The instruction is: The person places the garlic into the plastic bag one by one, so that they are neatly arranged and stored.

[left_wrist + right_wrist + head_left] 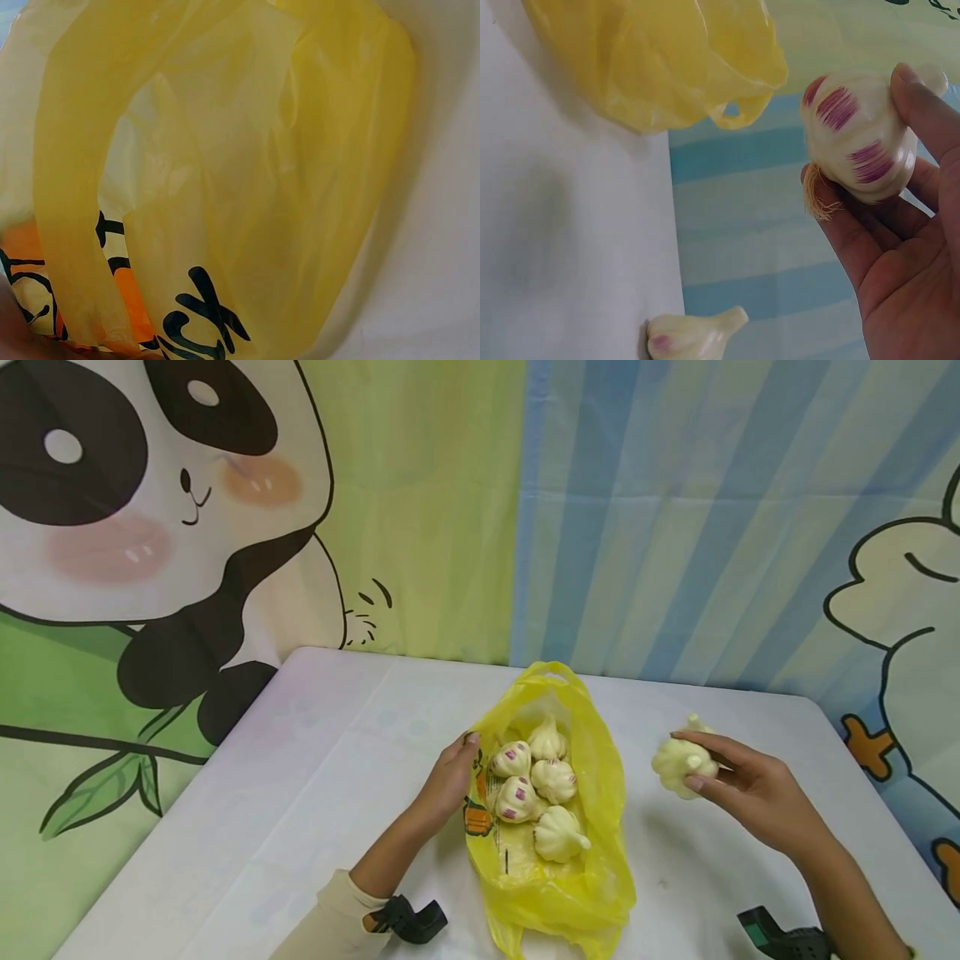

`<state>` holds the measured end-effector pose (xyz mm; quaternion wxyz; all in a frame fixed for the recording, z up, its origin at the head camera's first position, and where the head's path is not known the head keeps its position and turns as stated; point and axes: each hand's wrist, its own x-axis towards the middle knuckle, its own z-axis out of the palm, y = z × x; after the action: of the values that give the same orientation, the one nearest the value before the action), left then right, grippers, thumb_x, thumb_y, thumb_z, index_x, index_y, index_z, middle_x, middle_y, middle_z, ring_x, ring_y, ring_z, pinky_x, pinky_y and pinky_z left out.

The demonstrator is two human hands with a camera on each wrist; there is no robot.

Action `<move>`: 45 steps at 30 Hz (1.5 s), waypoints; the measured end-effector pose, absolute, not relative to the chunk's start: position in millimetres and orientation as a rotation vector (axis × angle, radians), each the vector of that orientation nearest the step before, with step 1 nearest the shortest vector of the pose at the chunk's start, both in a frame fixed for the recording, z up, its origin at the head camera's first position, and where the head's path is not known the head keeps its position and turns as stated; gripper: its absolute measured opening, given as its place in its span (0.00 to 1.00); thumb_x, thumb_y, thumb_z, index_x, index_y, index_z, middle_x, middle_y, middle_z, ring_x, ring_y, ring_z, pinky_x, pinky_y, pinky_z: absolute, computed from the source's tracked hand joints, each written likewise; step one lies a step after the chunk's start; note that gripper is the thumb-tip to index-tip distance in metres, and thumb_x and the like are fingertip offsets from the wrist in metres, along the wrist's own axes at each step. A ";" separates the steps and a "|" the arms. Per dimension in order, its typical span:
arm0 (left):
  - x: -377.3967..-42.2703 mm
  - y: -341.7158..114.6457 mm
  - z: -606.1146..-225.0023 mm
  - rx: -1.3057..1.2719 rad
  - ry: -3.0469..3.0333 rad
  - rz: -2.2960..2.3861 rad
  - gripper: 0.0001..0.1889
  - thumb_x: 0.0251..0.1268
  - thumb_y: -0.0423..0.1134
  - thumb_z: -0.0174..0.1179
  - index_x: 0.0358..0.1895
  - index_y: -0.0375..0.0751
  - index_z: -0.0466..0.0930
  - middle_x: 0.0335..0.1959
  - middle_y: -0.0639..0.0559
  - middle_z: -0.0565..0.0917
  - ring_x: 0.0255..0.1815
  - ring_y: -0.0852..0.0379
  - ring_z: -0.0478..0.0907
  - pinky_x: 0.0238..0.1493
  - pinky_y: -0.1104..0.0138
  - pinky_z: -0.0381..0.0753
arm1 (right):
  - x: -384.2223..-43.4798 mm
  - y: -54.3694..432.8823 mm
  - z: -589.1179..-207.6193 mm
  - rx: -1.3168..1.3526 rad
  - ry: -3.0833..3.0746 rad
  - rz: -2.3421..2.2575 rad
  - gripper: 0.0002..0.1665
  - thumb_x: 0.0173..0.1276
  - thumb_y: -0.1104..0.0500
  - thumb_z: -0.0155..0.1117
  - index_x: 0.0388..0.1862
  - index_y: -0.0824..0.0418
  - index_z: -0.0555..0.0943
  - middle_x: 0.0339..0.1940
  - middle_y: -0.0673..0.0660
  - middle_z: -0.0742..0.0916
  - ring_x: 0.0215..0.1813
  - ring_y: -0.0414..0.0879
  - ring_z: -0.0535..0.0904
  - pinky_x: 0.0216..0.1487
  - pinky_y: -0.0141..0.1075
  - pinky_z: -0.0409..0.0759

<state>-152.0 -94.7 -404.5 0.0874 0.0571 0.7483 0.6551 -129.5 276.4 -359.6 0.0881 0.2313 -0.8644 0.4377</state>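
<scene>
A yellow plastic bag (603, 827) lies spread on the table with its mouth facing up. Several garlic bulbs (553, 781) sit inside it, some with purple streaks. My left hand (447, 783) grips the bag's left edge; in the left wrist view the yellow plastic (247, 187) fills most of the picture and only a bit of the hand shows. Right of the bag, my right hand (757, 789) holds a garlic bulb (678, 767) above the table, between thumb and fingers. Purple streaks and dry roots show on this bulb (862, 135) in the right wrist view.
Another garlic bulb (697, 722) is on the table (360, 735) just behind the held one, partly hidden by it; the right wrist view shows this loose bulb (690, 336) more plainly. A printed curtain (427, 510) hangs right behind the table's far edge.
</scene>
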 end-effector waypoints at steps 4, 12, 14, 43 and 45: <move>-152.3 -95.9 -404.2 0.157 2.243 1.942 0.33 0.81 0.52 0.32 0.76 0.30 0.45 0.77 0.39 0.49 0.77 0.43 0.41 0.73 0.49 0.43 | -133.7 264.6 -359.7 0.787 -2.531 1.378 0.30 0.65 0.73 0.64 0.66 0.62 0.74 0.58 0.50 0.80 0.48 0.39 0.80 0.41 0.31 0.82; -153.4 -95.1 -404.8 0.155 2.231 1.948 0.32 0.81 0.51 0.32 0.76 0.30 0.46 0.77 0.39 0.50 0.77 0.44 0.42 0.73 0.51 0.43 | -142.8 239.9 -359.1 0.879 -2.462 1.520 0.30 0.66 0.73 0.63 0.67 0.62 0.74 0.62 0.56 0.79 0.51 0.41 0.80 0.43 0.32 0.82; -153.6 -94.5 -404.6 0.161 2.225 1.954 0.33 0.81 0.51 0.32 0.76 0.30 0.45 0.77 0.39 0.50 0.77 0.44 0.41 0.73 0.50 0.43 | -144.8 235.6 -358.1 0.913 -2.444 1.559 0.30 0.66 0.74 0.63 0.67 0.64 0.73 0.63 0.58 0.78 0.52 0.42 0.80 0.44 0.33 0.82; -153.1 -91.3 -408.9 0.169 2.235 1.954 0.32 0.81 0.53 0.32 0.76 0.32 0.49 0.76 0.40 0.54 0.76 0.43 0.45 0.73 0.49 0.45 | -171.1 201.6 -355.4 0.944 -2.497 1.613 0.27 0.70 0.67 0.61 0.68 0.65 0.72 0.65 0.62 0.77 0.50 0.42 0.82 0.43 0.36 0.83; -152.9 -91.3 -408.4 0.171 2.240 1.952 0.32 0.81 0.52 0.33 0.76 0.32 0.50 0.76 0.40 0.54 0.76 0.43 0.45 0.73 0.49 0.45 | -174.0 200.1 -354.6 0.946 -2.509 1.609 0.28 0.71 0.66 0.61 0.69 0.65 0.71 0.65 0.63 0.76 0.49 0.43 0.83 0.43 0.37 0.83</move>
<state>-152.9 -91.3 -408.4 0.0828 0.0571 0.7502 0.6536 -174.0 200.1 -354.6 0.0074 0.3027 -0.8023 0.5145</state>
